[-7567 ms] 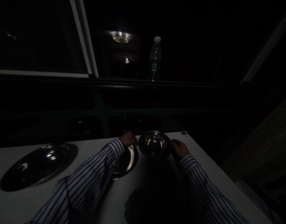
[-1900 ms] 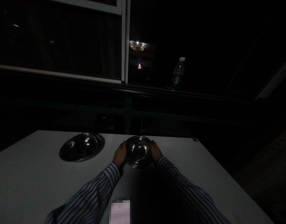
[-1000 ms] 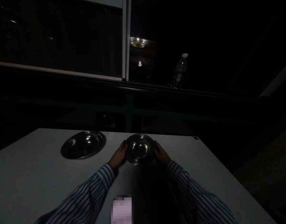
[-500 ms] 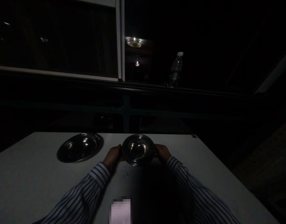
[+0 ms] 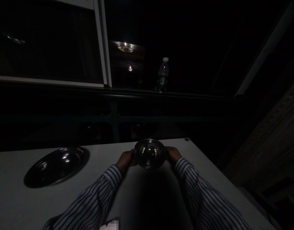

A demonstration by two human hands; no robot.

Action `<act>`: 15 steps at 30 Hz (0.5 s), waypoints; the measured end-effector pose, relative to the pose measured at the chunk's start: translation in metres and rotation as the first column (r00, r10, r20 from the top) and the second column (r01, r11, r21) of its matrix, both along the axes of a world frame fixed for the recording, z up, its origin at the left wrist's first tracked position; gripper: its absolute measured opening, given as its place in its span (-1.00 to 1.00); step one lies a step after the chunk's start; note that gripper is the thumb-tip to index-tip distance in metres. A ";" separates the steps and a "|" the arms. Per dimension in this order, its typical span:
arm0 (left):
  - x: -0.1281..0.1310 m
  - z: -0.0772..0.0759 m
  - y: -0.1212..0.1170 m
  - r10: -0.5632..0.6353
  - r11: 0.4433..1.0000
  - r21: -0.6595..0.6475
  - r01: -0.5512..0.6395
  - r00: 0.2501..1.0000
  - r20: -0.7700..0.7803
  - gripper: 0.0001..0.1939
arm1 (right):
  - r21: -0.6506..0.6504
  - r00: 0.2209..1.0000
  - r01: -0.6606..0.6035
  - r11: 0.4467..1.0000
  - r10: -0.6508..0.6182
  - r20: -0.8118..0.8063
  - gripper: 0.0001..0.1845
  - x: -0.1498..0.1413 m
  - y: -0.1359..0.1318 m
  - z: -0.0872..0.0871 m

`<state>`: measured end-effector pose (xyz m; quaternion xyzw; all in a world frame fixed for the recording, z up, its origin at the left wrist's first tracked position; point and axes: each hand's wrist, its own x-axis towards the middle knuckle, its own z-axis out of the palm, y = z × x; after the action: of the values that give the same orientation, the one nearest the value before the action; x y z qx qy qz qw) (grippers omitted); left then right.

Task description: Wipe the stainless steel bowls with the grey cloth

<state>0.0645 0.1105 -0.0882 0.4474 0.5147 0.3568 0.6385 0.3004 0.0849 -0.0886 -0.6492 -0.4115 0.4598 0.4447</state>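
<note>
Metal bowl: the bowl (image 5: 149,154) is near the far edge of the white table (image 5: 130,191), right of the wide dish, its opening facing up; whether more than one piece is nested there cannot be told.
Left hand: the left hand (image 5: 125,160) has its fingers closed on the bowl's left side, partly hidden by the rim.
Right hand: the right hand (image 5: 173,154) grips the right side of the bowl; its fingertips are hard to make out in the dark.
Step in hand: a two-handed hold, apparently with the bowl raised off the table, though the shadow leaves its height unclear.
Handling: any shift or lowering calls for both hands travelling together, rim level, fingers clear of the underside; one side let go early could tip it.
Wide dish: the shiny dish (image 5: 54,167) rests on the left part of the table, well apart from the left hand.
Near edge: a pale, pixelated item (image 5: 110,225) shows only in part.
Far side: an upright bottle (image 5: 163,75) with a white cap stands by the window frame (image 5: 103,48), beyond the table.
</note>
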 end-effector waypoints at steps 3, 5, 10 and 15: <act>0.022 -0.005 0.009 -0.048 0.999 -0.024 0.048 0.999 -0.007 -0.61 | 0.005 0.999 0.032 0.999 -0.032 0.030 -0.75 0.019 0.003 -0.001; 0.033 -0.006 0.015 -0.070 0.997 -0.040 0.069 0.997 -0.022 -0.65 | 0.010 0.998 0.041 0.999 -0.042 0.052 -0.74 0.029 0.005 -0.003; 0.049 -0.005 0.025 -0.100 0.995 -0.038 0.097 0.991 -0.085 -0.66 | 0.033 0.990 0.050 0.998 -0.054 0.130 -0.73 0.042 0.012 -0.011; 0.054 0.000 0.026 -0.133 0.990 0.027 0.140 0.975 -0.181 -0.67 | 0.093 0.954 0.063 0.994 -0.087 0.285 -0.73 0.045 0.019 -0.014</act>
<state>0.1190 0.1367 -0.0882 0.5243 0.5307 0.2807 0.6039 0.3457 0.1038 -0.1026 -0.7055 -0.4659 0.3253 0.4235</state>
